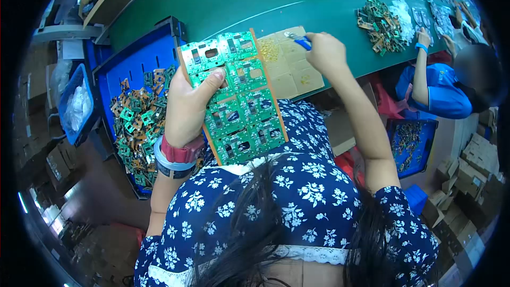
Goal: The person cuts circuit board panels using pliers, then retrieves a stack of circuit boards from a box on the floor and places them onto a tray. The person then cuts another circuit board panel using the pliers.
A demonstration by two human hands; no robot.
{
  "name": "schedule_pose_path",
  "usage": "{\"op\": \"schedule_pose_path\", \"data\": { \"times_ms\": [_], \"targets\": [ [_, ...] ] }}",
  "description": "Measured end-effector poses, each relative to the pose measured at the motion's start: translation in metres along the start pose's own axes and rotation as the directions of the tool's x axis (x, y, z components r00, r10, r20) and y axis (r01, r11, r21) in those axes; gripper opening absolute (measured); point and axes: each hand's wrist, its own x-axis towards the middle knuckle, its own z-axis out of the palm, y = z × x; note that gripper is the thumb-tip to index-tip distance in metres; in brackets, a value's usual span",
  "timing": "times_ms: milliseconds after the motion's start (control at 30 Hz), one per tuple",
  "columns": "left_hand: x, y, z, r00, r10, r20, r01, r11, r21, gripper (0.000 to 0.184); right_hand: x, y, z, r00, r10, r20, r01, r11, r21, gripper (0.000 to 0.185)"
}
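My left hand grips a green circuit board panel by its left side, thumb across the front. The panel is tilted in front of my chest and has brown strips along both long edges. To its right, my right hand is closed around a tool with blue handles, whose metal end points left. Below that tool lies a sheet of cardboard on the green table, with small yellow pieces on it. The panel overlaps the cardboard's left part in view.
A blue tray heaped with small boards stands at left, beside a blue basket of plastic bags. More boards are piled at upper right, near a person in blue. Another blue bin stands at right.
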Motion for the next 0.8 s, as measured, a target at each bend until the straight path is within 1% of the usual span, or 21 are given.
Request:
{"op": "schedule_pose_path", "data": {
  "times_ms": [33,100,133,233,267,333,400,467,533,567,600,667,700,800],
  "targets": [
    [0.000,0.001,0.000,1.000,-0.006,0.004,0.006,1.000,-0.008,0.033,0.007,-0.003,0.016,1.000,-0.002,-0.003,0.002,1.000,0.000,0.021],
    [-0.001,0.002,0.001,1.000,0.001,-0.007,-0.001,1.000,-0.001,0.032,0.018,-0.008,0.043,0.997,0.016,0.074,-0.012,0.998,-0.058,0.016],
    [-0.001,0.002,0.002,1.000,0.003,-0.015,-0.003,1.000,0.005,0.032,0.018,-0.009,0.047,0.997,0.017,0.072,-0.013,0.998,-0.056,0.016],
    [-0.001,0.008,0.002,0.999,0.014,-0.033,-0.014,1.000,0.004,0.032,0.021,-0.009,0.058,0.993,-0.083,0.078,0.103,0.953,-0.285,0.019],
    [-0.003,0.010,0.003,0.999,0.016,-0.047,-0.016,1.000,-0.008,0.032,0.021,-0.004,0.060,0.993,-0.089,0.079,0.108,0.953,-0.284,0.019],
    [-0.004,0.009,0.003,0.998,0.006,-0.061,-0.007,1.000,-0.022,0.032,0.003,-0.007,0.015,0.995,-0.047,-0.092,0.032,0.987,-0.159,0.029],
    [0.000,0.004,0.003,0.999,0.021,-0.048,-0.022,0.999,-0.024,0.031,-0.014,-0.007,-0.030,0.997,-0.004,-0.082,-0.003,0.996,-0.085,0.038],
    [0.003,0.004,0.003,0.998,0.027,-0.050,-0.028,0.999,-0.022,0.031,-0.036,-0.015,-0.071,0.981,-0.035,-0.193,0.054,0.994,0.093,0.043],
    [0.007,0.004,0.003,1.000,0.001,-0.017,-0.001,1.000,0.006,0.034,-0.058,-0.027,-0.105,0.957,-0.097,-0.272,0.159,0.963,0.217,0.048],
    [0.009,0.004,0.004,1.000,-0.010,0.005,0.010,1.000,0.019,0.035,-0.063,-0.031,-0.111,0.958,-0.093,-0.271,0.155,0.964,0.217,0.048],
    [0.009,0.006,0.007,1.000,-0.010,0.013,0.009,1.000,0.017,0.035,-0.067,-0.035,-0.115,0.949,-0.136,-0.284,0.200,0.957,0.210,0.050],
    [0.006,0.014,0.017,0.999,0.013,0.035,-0.010,0.996,-0.084,0.039,-0.073,-0.039,-0.122,0.925,-0.221,-0.309,0.287,0.939,0.188,0.054],
    [0.005,0.016,0.020,0.999,0.024,0.041,-0.018,0.991,-0.131,0.040,-0.074,-0.040,-0.126,0.926,-0.218,-0.310,0.283,0.941,0.185,0.054],
    [0.001,0.017,0.018,1.000,0.010,0.029,-0.007,0.994,-0.105,0.042,-0.074,-0.050,-0.129,0.916,-0.228,-0.329,0.293,0.942,0.163,0.057]
  ]
}}
